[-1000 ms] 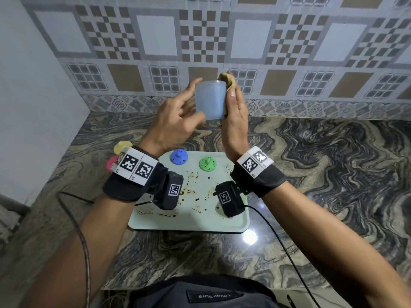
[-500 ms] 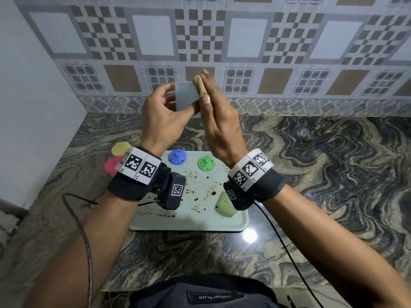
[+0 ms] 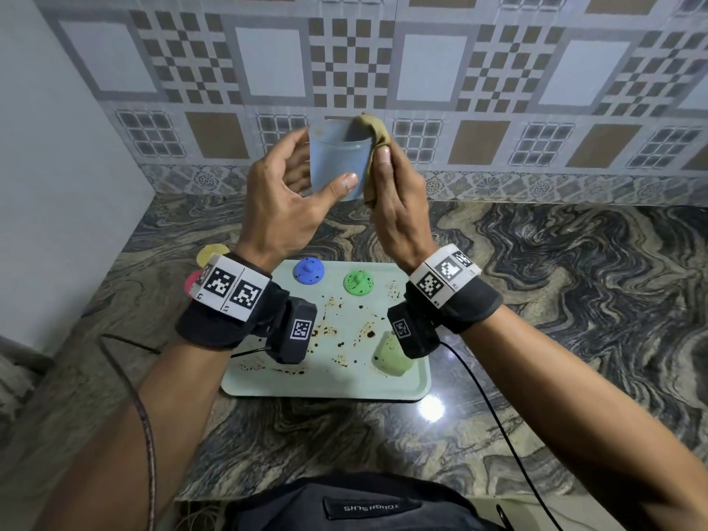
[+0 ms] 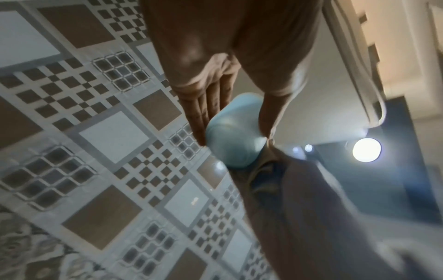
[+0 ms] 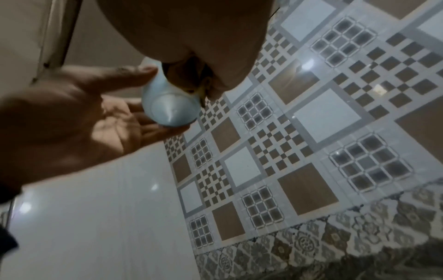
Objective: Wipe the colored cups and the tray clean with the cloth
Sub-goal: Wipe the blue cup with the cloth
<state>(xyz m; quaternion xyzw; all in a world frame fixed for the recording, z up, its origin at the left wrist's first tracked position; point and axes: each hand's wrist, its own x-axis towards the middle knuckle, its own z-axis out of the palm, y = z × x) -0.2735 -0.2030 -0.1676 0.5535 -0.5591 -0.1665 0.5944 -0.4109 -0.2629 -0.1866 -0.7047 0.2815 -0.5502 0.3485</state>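
My left hand (image 3: 306, 176) holds a pale blue cup (image 3: 337, 162) upright in the air in front of the tiled wall, thumb on its near side and fingers behind. My right hand (image 3: 387, 166) pinches a tan cloth (image 3: 373, 141) against the cup's right side, and the cloth folds over the rim into the cup. The left wrist view shows the cup's base (image 4: 233, 136) between fingers and thumb; in the right wrist view the cup (image 5: 167, 106) sits beside the cloth (image 5: 202, 90). Below lies the stained pale green tray (image 3: 325, 387), with a light green cup (image 3: 392, 356) at its near right.
A blue lid (image 3: 308, 270) and a green lid (image 3: 358, 282) sit at the tray's far edge. A yellow lid (image 3: 212, 252) and a pink lid (image 3: 190, 281) lie on the marble counter (image 3: 555, 300) left of the tray. A white wall stands at the left.
Both hands swung left with the cup turned, then came back right. The cup now stands upright again with the cloth tucked over its rim.
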